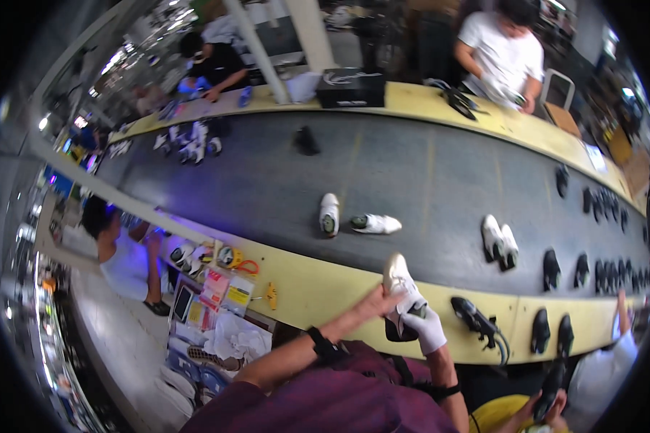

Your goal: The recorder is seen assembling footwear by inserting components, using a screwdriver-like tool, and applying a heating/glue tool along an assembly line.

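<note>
Gripping a white, dark-heeled, low-cut shoe (406, 289) near the heel with the white-gloved right hand (427, 330), holding it over the long pale-yellow surface (321, 285); touching its side with the bare left hand (375, 304), leaving unclear whether clasping or merely resting.

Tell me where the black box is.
The black box sits near the top centre of the head view, on the far yellow ledge, just right of a white bundle.

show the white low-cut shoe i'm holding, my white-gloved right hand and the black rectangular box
White low-cut shoe (402, 282): head view, upper.
White-gloved right hand (430, 330): head view, back of hand.
Black rectangular box (350, 84): head view, marked face.
</note>
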Action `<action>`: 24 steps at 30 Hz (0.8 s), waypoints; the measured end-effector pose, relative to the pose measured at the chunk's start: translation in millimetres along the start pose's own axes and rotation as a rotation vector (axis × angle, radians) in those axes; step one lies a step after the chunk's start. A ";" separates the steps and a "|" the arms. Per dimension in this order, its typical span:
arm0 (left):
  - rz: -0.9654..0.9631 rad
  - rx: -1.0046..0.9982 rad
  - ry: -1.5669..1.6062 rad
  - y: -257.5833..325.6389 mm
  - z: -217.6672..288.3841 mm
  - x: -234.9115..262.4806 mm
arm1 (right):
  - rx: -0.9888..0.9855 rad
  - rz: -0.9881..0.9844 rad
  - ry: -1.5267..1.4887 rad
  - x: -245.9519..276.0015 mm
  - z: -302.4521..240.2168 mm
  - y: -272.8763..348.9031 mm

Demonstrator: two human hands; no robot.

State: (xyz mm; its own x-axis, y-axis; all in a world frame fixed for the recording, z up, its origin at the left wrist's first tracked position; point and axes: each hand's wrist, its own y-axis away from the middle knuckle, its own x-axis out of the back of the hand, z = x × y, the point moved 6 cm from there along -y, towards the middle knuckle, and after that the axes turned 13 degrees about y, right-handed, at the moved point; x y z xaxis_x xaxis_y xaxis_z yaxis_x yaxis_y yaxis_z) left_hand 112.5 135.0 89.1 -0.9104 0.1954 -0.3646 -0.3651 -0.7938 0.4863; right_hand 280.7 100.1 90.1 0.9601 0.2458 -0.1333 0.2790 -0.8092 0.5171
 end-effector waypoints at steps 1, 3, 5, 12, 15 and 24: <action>0.224 -0.082 -0.033 -0.5 -33.2 6.5 | -0.003 0.036 0.116 -3.3 15.4 -13.0; 0.395 -0.249 -0.289 16.3 -31.0 10.6 | -0.042 0.055 0.144 -14.1 40.5 -32.0; 0.289 -0.168 -0.098 10.8 -52.6 27.3 | 0.032 0.005 0.251 -35.2 43.4 -46.8; 0.431 -0.075 -0.235 37.4 -14.0 67.8 | 0.299 0.001 0.746 -107.4 -0.6 -48.7; 0.199 -0.277 -0.556 55.4 -40.3 107.2 | 0.349 -0.022 0.840 -121.2 2.5 -43.6; 0.349 -0.305 0.086 93.0 -31.7 167.3 | 0.024 -0.275 0.593 -101.2 89.4 -100.2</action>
State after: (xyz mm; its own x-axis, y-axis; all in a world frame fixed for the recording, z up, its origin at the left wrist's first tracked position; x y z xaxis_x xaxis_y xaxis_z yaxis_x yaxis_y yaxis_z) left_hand -67.6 75.6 48.2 -0.9445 -0.1517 -0.2914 0.0457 -0.9390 0.3408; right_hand 157.3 108.6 -23.7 0.6816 0.6932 0.2346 0.5201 -0.6843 0.5110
